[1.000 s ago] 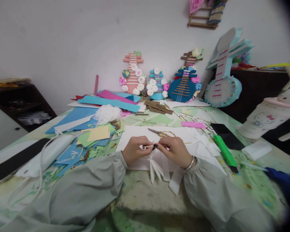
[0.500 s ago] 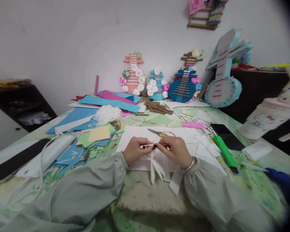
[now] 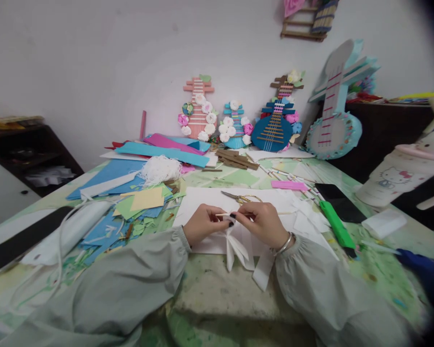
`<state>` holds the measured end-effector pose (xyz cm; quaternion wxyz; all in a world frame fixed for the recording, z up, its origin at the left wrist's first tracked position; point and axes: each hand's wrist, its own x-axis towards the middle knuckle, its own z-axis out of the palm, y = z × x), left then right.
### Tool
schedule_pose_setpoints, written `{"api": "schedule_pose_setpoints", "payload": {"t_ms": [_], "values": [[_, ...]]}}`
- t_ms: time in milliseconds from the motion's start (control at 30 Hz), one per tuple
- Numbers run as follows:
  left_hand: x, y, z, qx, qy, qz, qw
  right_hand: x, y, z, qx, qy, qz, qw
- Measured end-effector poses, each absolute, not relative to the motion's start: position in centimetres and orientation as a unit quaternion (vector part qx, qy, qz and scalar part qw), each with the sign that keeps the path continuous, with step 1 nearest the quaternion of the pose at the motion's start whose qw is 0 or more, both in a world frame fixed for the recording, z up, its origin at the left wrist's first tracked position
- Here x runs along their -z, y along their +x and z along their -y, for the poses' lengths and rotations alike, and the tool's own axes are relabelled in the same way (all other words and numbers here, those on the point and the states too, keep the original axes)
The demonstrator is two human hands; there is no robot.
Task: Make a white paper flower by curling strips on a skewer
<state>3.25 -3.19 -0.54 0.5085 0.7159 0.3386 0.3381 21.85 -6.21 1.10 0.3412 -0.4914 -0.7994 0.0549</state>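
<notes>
My left hand [image 3: 203,225] is closed, thumb and fingers pinching a gathered white paper piece [image 3: 236,251]. Its folded, petal-like ends hang down over the front of the white sheet. A thin pale stick [image 3: 285,213] runs sideways through both hands, and my right hand [image 3: 261,222] pinches it close to the left fingertips. Fingers partly hide where paper and stick meet. White paper strips [image 3: 264,272] lie below my right hand. Just beyond the hands, gold-handled scissors [image 3: 243,197] rest on the white sheet [image 3: 198,198].
Coloured paper scraps [image 3: 144,200] and a bundle of white string [image 3: 161,171] lie to the left. On the right are a green-handled cutter [image 3: 336,224], a black phone [image 3: 340,202] and a white cup [image 3: 394,176]. Decorated paper lutes [image 3: 273,130] stand along the wall.
My left thumb has shifted slightly lower, apart from my right thumb. The hanging paper ends have swung a little to the right and spread. Both hands stay closed in nearly the same place.
</notes>
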Motion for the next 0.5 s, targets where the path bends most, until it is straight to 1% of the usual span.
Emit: {"api": "schedule_pose_setpoints", "payload": {"t_ms": [167, 367, 500], "values": [[0.45, 3.25, 3.29, -0.325, 0.705, -0.335, 0.533, -1.28, 21.76, 6.27, -0.055, -0.498, 0.795, 0.343], [0.6, 3.25, 3.19, -0.315, 0.715, -0.332, 0.529, -1.15, 21.7, 6.29, -0.024, -0.512, 0.794, 0.329], [0.58, 3.31, 3.29, -0.322, 0.699, -0.323, 0.55, -1.0, 21.74, 6.15, -0.008, -0.507, 0.796, 0.331]]}}
